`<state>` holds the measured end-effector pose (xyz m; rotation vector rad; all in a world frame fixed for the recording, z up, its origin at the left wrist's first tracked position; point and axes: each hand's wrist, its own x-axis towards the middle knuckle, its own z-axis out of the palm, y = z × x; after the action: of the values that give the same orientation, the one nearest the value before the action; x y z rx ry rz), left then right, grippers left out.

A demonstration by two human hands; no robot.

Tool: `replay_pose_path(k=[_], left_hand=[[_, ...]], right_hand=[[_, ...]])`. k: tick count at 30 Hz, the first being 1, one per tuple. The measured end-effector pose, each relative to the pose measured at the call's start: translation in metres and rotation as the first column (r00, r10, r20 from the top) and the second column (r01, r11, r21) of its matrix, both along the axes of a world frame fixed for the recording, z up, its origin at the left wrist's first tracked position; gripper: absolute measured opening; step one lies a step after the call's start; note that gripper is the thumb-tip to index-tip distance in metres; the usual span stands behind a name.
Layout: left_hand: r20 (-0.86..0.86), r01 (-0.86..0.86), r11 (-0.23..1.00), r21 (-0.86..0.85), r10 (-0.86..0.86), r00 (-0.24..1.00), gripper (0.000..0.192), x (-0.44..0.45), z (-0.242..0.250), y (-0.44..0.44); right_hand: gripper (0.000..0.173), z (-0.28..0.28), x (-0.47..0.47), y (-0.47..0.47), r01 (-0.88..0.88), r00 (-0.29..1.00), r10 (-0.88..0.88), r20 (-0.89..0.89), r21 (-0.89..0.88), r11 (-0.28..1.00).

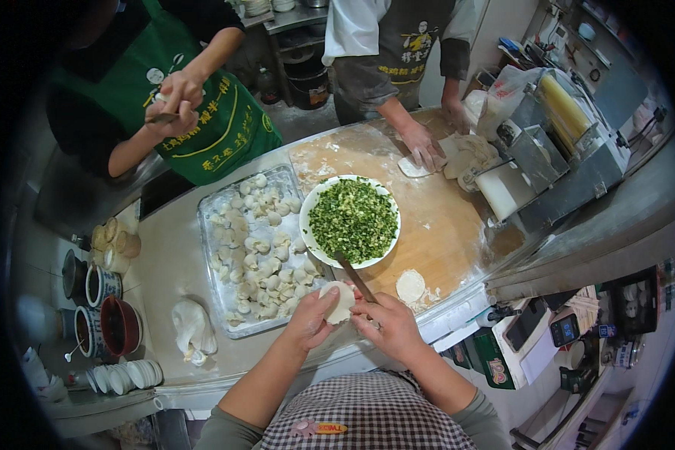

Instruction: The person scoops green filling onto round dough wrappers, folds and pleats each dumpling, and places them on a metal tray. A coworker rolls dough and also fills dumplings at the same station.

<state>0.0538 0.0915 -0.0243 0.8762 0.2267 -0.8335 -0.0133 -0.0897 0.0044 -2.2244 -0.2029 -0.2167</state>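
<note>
A round dough wrapper (338, 304) lies across the fingers of my left hand (310, 320), its thumb on the edge. My right hand (390, 328) grips a flat wooden spatula (355, 277) whose tip points at the rim of a white bowl (305, 235); its fingertips are close to the wrapper. Chopped green filling (351, 219) is heaped in the bowl. Left of it, a metal tray (205, 247) carries many folded dumplings (270, 267). Another flat wrapper (410, 286) rests on the floured wooden board (444, 236).
Across the table a co-worker in a green apron (219, 129) holds a spatula, and another presses dough (418, 166) on the board. A dough-rolling machine (545, 146) stands at right. A knotted white cloth bag (193, 332), jars (102, 284) and stacked small dishes (126, 377) are at left.
</note>
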Motion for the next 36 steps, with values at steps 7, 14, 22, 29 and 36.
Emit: replay_pose_path(k=[7,14,22,29,36], left_hand=[[-0.104,-0.252,0.934,0.252,0.285,0.953,0.033,0.016,-0.031,0.027],[0.049,-0.244,0.846,0.475,0.251,0.967,0.028,0.040,-0.044,0.016],[0.002,-0.340,0.866,0.367,0.365,0.931,0.028,0.072,-0.053,-0.003],[-0.261,-0.360,0.928,-0.093,0.327,0.909,0.044,0.090,-0.026,-0.007],[-0.210,-0.360,0.913,-0.191,0.320,0.924,0.050,0.087,-0.015,-0.018]], right_hand=[[0.043,0.002,0.040,-0.001,0.099,0.967,-0.146,-0.207,-0.222,0.970],[0.040,-0.001,0.113,0.018,0.105,0.990,-0.140,-0.026,-0.533,0.840],[0.022,-0.004,0.141,0.031,-0.113,0.980,-0.016,-0.198,-0.619,0.777],[0.027,-0.003,0.118,0.012,-0.114,0.946,-0.034,-0.323,-0.427,0.897],[0.033,-0.028,0.049,0.037,0.086,0.985,-0.114,-0.129,-0.206,0.975]])
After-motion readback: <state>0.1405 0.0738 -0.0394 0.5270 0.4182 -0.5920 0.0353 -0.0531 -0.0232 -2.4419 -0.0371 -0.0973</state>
